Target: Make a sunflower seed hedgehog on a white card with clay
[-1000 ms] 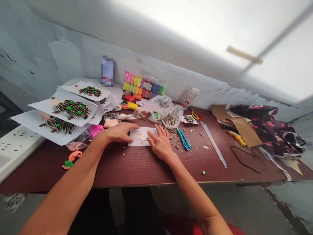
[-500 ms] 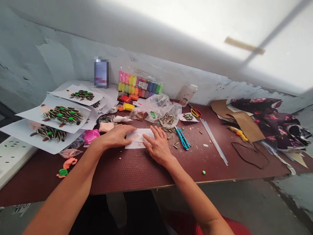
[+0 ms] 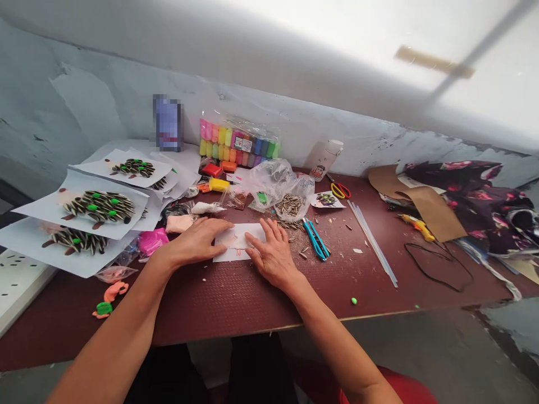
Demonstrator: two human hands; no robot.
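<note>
A small white paper [image 3: 234, 256] with faint orange marks lies flat on the dark red table, a pale patch on its middle. At its left edge rests my left hand [image 3: 197, 241], fingers apart and holding nothing. My right hand [image 3: 274, 251] lies spread over the paper's right edge, fingertips near the seeds, nothing in its grip. Just right of that hand is a teal cutter [image 3: 315, 239]. Striped seeds [image 3: 288, 206] fill a clear plastic bag behind the right hand, and some are loose on the table.
Papers with seed-covered hedgehogs [image 3: 101, 209] are stacked at the left. Coloured clay packs [image 3: 238, 145] lean on the wall. Scissors [image 3: 340, 191], clear sticks [image 3: 373, 244], a white bottle [image 3: 326, 161] and a yellow glue gun [image 3: 416, 226] stand or lie to the right.
The camera view has shifted slightly. Both hands stay at the paper's two sides with almost the same pose.
</note>
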